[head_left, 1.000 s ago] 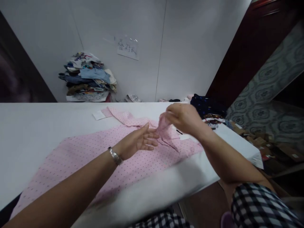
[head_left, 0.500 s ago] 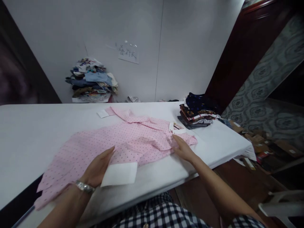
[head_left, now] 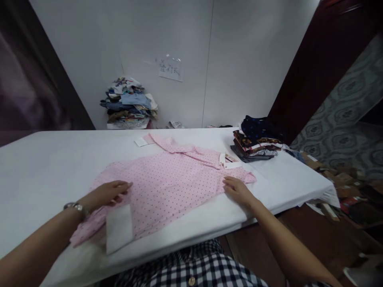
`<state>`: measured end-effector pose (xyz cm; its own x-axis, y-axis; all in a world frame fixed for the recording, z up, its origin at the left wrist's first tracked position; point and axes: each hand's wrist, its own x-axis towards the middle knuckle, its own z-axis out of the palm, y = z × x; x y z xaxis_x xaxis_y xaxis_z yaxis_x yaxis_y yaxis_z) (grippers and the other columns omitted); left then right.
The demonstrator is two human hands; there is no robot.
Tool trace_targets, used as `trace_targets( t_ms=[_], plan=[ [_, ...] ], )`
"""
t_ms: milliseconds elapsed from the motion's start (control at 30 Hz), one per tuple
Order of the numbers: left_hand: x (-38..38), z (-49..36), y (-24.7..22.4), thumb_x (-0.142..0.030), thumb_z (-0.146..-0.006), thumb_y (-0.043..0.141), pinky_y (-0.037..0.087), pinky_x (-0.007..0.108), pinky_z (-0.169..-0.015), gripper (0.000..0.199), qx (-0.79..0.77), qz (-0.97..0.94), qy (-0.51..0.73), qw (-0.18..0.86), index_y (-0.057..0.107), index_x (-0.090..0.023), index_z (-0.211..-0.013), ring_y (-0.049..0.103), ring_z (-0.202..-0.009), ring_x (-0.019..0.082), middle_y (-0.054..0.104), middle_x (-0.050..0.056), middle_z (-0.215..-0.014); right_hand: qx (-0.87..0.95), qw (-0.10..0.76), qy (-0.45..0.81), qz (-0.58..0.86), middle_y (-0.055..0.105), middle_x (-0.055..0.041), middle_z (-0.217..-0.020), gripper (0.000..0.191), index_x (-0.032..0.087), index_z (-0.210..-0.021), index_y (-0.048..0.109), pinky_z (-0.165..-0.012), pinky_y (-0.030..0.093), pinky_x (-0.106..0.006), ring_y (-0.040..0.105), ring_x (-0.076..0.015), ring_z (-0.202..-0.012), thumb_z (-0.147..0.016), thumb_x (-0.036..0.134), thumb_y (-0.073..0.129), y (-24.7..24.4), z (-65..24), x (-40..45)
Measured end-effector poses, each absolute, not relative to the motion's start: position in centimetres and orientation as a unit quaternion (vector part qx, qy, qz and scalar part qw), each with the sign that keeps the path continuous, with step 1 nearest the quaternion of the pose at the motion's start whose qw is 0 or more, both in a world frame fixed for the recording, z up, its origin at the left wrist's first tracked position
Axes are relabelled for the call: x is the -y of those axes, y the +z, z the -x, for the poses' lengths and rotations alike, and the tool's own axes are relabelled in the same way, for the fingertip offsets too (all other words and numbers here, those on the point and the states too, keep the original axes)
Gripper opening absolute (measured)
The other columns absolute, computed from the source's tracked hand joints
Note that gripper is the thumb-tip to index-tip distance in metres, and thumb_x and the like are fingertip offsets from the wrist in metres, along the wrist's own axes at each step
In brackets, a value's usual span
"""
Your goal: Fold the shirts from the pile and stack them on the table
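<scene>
A pink dotted shirt lies spread on the white-covered table, its white collar toward the right. Over the near sleeve, at the left, is my left hand, with fingers stretched and the thumb apart below them. The white near cuff lies just below that hand, close to the table's front edge. At the shirt's shoulder, below the collar, the fingertips of my right hand rest on the cloth, slightly spread. The far sleeve reaches back to a white far cuff.
A stack of folded dark and patterned clothes stands on the table at the back right. Behind the table, against the wall, is a pile of clothes. A paper sign hangs above. Boxes and packages lie at the right.
My left hand and the near sleeve with its cuff have moved left, so the sleeve lies off the shirt's middle. My right hand remains near the collar, slightly lower. The view has shifted a little.
</scene>
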<state>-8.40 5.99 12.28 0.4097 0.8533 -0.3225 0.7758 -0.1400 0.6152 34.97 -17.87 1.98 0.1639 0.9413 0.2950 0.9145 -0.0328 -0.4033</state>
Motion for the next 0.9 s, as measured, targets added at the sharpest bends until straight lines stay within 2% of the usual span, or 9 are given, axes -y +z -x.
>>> trace_targets(
  t_ms=[100, 167, 233, 333, 467, 533, 633, 767, 900],
  plan=[
    [-2.8, 8.6, 10.3, -0.069, -0.074, 0.049, 0.053, 0.045, -0.077, 0.077, -0.538, -0.8, 0.033, 0.262, 0.058, -0.01, -0.123, 0.066, -0.096, 0.034, 0.067, 0.022, -0.112, 0.642, 0.296, -0.014, 0.708, 0.066, -0.0111, -0.118, 0.032, 0.019, -0.108, 0.069, -0.099, 0.044, -0.045, 0.058, -0.0251, -0.112, -0.088, 0.024, 0.046, 2.5, -35.5, 17.7],
    [-0.9, 8.8, 9.3, -0.064, -0.075, 0.051, 0.051, 0.049, -0.077, 0.066, -0.521, -0.832, 0.037, 0.187, 0.063, -0.013, -0.114, 0.065, -0.098, 0.037, 0.068, 0.021, -0.109, 0.643, 0.301, -0.057, 0.702, 0.067, -0.0115, -0.115, 0.032, 0.019, -0.107, 0.07, -0.1, 0.043, -0.047, 0.057, -0.0261, -0.113, -0.088, 0.025, 0.045, 3.1, -36.2, 17.0],
    [0.3, 9.0, 8.9, -0.058, -0.077, 0.05, 0.051, 0.047, -0.071, 0.049, -0.496, -0.855, 0.051, 0.142, 0.068, -0.017, -0.096, 0.066, -0.089, 0.036, 0.071, 0.018, -0.098, 0.645, 0.28, -0.086, 0.706, 0.067, -0.0125, -0.115, 0.032, 0.018, -0.107, 0.069, -0.1, 0.043, -0.047, 0.056, -0.0271, -0.114, -0.087, 0.026, 0.045, 3.6, -37.3, 16.2],
    [0.6, 9.3, 10.2, -0.055, -0.079, 0.049, 0.05, 0.037, -0.06, 0.038, -0.488, -0.849, 0.078, 0.184, 0.064, -0.02, -0.081, 0.066, -0.071, 0.028, 0.071, 0.009, -0.079, 0.628, 0.215, -0.08, 0.744, 0.067, -0.0149, -0.112, 0.032, 0.014, -0.108, 0.068, -0.096, 0.045, -0.044, 0.058, -0.0279, -0.109, -0.085, 0.024, 0.047, 4.0, -38.8, 15.3],
    [-2.2, 9.7, 13.2, -0.058, -0.076, 0.051, 0.044, 0.028, -0.049, 0.039, -0.547, -0.776, 0.127, 0.288, 0.061, -0.021, -0.08, 0.06, -0.059, 0.021, 0.065, 0.001, -0.063, 0.592, 0.175, -0.033, 0.786, 0.066, -0.0129, -0.117, 0.035, 0.016, -0.115, 0.064, -0.096, 0.044, -0.039, 0.059, -0.0262, -0.11, -0.086, 0.027, 0.046, 3.2, -40.0, 15.3],
    [-4.7, 10.1, 13.4, -0.054, -0.071, 0.057, 0.043, 0.026, -0.051, 0.037, -0.565, -0.758, 0.138, 0.296, 0.062, -0.02, -0.084, 0.06, -0.062, 0.019, 0.065, 0.001, -0.067, 0.581, 0.182, -0.019, 0.793, 0.064, -0.0121, -0.122, 0.039, 0.017, -0.12, 0.062, -0.098, 0.043, -0.038, 0.057, -0.0258, -0.114, -0.087, 0.028, 0.046, 2.5, -40.2, 15.6],
    [-7.9, 10.9, 11.5, -0.046, -0.068, 0.06, 0.048, 0.029, -0.062, 0.038, -0.574, -0.768, 0.085, 0.271, 0.064, -0.017, -0.092, 0.063, -0.073, 0.022, 0.07, 0.004, -0.083, 0.571, 0.197, -0.015, 0.797, 0.062, -0.0141, -0.124, 0.043, 0.014, -0.122, 0.061, -0.099, 0.043, -0.041, 0.057, -0.0274, -0.116, -0.087, 0.033, 0.043, 1.4, -40.5, 16.1],
    [-7.4, 11.3, 8.9, -0.048, -0.079, 0.047, 0.051, 0.037, -0.078, 0.053, -0.623, -0.763, 0.094, 0.148, 0.059, -0.01, -0.114, 0.064, -0.091, 0.027, 0.067, 0.014, -0.108, 0.593, 0.209, -0.046, 0.776, 0.061, -0.0143, -0.125, 0.044, 0.016, -0.123, 0.061, -0.101, 0.041, -0.045, 0.055, -0.0285, -0.118, -0.088, 0.037, 0.043, 1.1, -40.7, 16.7],
    [-2.4, 10.4, 7.7, -0.055, -0.085, 0.04, 0.048, 0.044, -0.092, 0.056, -0.525, -0.832, 0.168, 0.057, 0.059, -0.016, -0.121, 0.061, -0.106, 0.029, 0.061, 0.014, -0.124, 0.636, 0.233, -0.108, 0.728, 0.046, -0.0124, -0.142, 0.046, 0.019, -0.13, 0.055, -0.108, 0.03, -0.052, 0.036, -0.0301, -0.135, -0.09, 0.037, 0.043, 2.2, -39.4, 16.9]
  ],
)
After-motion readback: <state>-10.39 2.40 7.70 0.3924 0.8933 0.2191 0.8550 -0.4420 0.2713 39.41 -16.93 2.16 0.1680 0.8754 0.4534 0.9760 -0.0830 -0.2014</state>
